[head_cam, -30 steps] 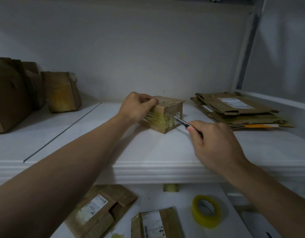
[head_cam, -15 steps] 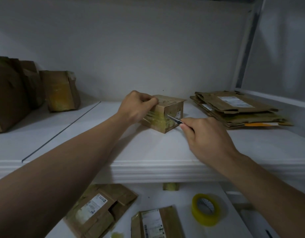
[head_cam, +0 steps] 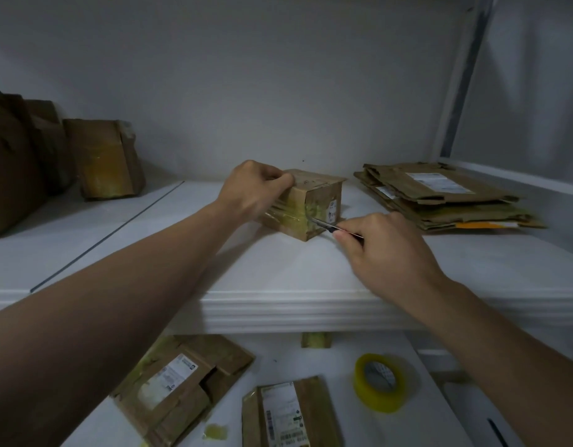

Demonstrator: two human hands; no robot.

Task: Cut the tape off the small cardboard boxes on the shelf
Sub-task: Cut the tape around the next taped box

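A small brown cardboard box (head_cam: 320,201) wrapped in yellowish clear tape sits on the white shelf (head_cam: 278,269) near its middle. My left hand (head_cam: 256,188) grips the box's top left edge and holds it down. In my right hand (head_cam: 385,250) is a thin knife (head_cam: 320,222); its blade tip touches the taped front corner of the box. The knife's handle is mostly hidden in my fingers.
Flattened cardboard boxes (head_cam: 440,195) are stacked at the shelf's right. Upright taped boxes (head_cam: 104,159) stand at the far left. Below the shelf lie two flattened boxes (head_cam: 178,382), a yellow tape roll (head_cam: 380,385) and tape scraps (head_cam: 316,339).
My right hand has moved left toward the box, bringing the blade from beside the label to the taped front corner. My left hand has stayed on the box.
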